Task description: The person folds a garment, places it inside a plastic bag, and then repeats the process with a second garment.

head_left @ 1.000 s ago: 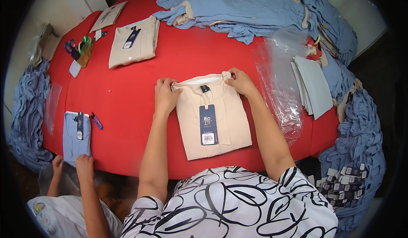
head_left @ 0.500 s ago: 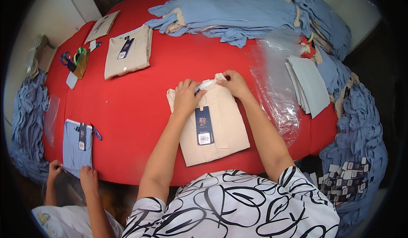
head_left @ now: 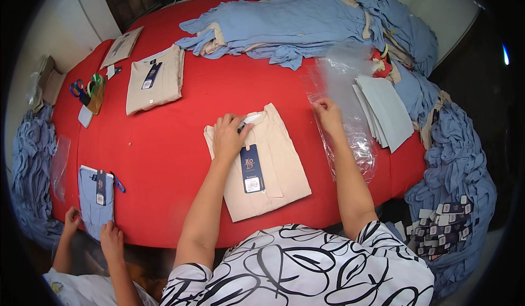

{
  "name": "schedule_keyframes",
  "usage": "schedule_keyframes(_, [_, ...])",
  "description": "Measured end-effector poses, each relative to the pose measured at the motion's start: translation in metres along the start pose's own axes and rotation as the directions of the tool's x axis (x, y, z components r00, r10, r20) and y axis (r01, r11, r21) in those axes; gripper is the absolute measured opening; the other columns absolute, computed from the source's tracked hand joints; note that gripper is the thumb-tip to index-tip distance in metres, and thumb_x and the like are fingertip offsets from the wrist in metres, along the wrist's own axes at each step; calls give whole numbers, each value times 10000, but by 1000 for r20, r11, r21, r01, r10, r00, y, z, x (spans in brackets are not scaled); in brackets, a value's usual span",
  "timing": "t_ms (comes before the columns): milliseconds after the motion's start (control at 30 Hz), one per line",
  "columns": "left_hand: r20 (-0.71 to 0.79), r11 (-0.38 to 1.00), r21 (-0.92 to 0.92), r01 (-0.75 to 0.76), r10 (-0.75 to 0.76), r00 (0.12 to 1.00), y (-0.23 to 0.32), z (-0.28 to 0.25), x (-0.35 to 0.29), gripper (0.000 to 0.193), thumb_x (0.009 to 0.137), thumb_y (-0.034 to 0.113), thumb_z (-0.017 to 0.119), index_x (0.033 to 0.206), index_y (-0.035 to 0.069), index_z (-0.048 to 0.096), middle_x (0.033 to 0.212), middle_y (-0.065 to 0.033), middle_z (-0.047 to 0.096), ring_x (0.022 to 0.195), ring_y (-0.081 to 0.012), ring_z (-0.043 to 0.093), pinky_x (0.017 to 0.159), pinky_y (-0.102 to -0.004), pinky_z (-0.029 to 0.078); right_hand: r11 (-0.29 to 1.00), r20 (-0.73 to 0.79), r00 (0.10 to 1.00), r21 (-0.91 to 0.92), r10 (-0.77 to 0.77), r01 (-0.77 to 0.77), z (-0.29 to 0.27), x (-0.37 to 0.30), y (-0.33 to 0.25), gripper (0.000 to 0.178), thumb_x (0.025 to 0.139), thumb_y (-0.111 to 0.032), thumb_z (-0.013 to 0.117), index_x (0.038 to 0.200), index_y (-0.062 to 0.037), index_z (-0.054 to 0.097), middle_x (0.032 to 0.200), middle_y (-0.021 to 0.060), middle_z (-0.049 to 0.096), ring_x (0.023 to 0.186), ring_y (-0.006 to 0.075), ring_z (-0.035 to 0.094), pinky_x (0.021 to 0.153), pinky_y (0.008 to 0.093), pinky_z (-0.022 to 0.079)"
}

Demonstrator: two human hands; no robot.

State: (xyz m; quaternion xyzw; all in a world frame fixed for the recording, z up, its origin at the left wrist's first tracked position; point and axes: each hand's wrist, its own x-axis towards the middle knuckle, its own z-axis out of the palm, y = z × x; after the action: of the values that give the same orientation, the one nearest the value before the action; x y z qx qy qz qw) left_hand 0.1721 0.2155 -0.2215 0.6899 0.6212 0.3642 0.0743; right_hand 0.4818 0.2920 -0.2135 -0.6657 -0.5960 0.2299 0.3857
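Note:
A folded cream shirt (head_left: pixel 281 164) lies on the red table in front of me, with a dark blue hang tag (head_left: pixel 252 168) on its front. My left hand (head_left: pixel 227 136) rests by the shirt's collar, fingers spread over the fabric and thumb beside the neck opening. Off to the right, my right hand (head_left: pixel 330 117) has its fingertips pinched at the left edge of a stack of clear plastic bags (head_left: pixel 355 142).
Grey-white card sheets (head_left: pixel 385 112) lie right of the bags. Blue garments (head_left: pixel 295 22) are heaped at the back. Another folded cream shirt (head_left: pixel 158 82) sits back left, near scissors and tape (head_left: pixel 95 90). At front left, a co-worker's hands (head_left: pixel 112 240) touch a folded blue shirt (head_left: pixel 95 196).
My right hand has left the shirt's collar and moved right to the plastic bags' edge. My left hand stays by the collar. The whole view has shifted slightly.

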Motion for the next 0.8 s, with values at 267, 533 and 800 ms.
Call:
schedule_keyframes(267, [112,998,-36,-43,47,993,30,-52,-22,367,853,313,736,1128,73,703,1179,-130,589,1127,-318,513,971,-429,420,854,-149,958,-501,-243,139,-3,-45,24,246,871,-235,728,1001,-36,666,818,132,661,769,328,646,734,414,504])
schedule_keyframes(533, [177,964,126,-234,211,961,63,-61,-92,494,876,368,705,1261,68,630,1366,-161,517,1321,-353,440,1089,-472,363,979,-55,998,-202,1,-12,-17,-24,13,133,861,-162,683,896,-34,669,943,156,664,846,350,650,761,443,499])
schedule_keyframes(800, [595,603,-617,506,-63,801,118,39,25,515,995,350,572,1345,-23,510,1266,-184,585,1126,-245,588,959,-352,463,889,-139,957,-423,-255,175,-19,-43,6,135,852,-206,726,895,-80,708,1201,120,630,1117,315,532,977,484,384])
